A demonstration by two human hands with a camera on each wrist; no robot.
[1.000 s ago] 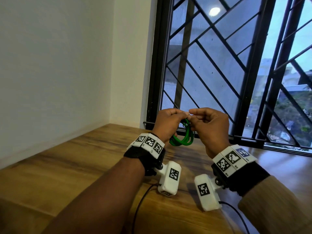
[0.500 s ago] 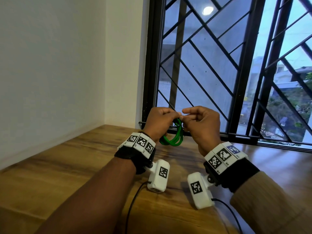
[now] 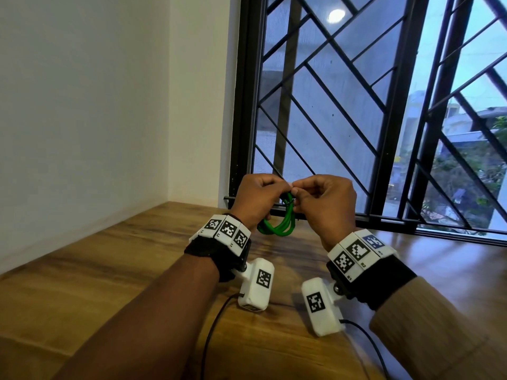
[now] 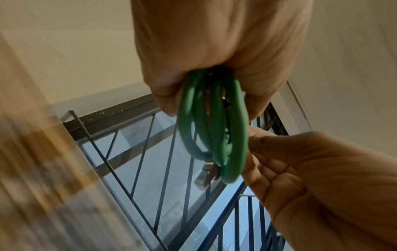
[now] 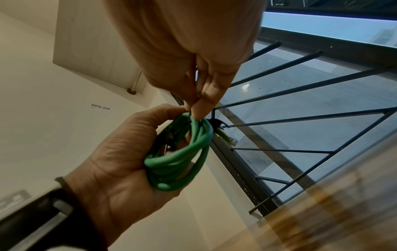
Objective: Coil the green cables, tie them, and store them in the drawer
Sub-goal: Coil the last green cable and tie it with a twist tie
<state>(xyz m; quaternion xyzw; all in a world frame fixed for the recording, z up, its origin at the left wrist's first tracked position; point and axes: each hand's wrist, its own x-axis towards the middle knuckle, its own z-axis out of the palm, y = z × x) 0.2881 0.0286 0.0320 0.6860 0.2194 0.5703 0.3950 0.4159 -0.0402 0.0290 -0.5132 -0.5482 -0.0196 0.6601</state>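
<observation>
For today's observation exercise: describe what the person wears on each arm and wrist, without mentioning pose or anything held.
The left arm is bare; the right arm has a tan ribbed sleeve. Each wrist wears a black band topped with white blocks printed with black square codes. A white camera box with its own code hangs below each wrist, trailing a thin black cable.

We face a corner where a plain white wall (image 3: 82, 105) meets a dark-framed window (image 3: 384, 119) with a black diagonal grille (image 3: 329, 86). Below us runs a wooden tabletop (image 3: 96, 297). Outside we see buildings and trees (image 3: 466, 174) in dim bluish daylight, and what may be a lamp's reflection (image 3: 336, 15) on the glass.
</observation>
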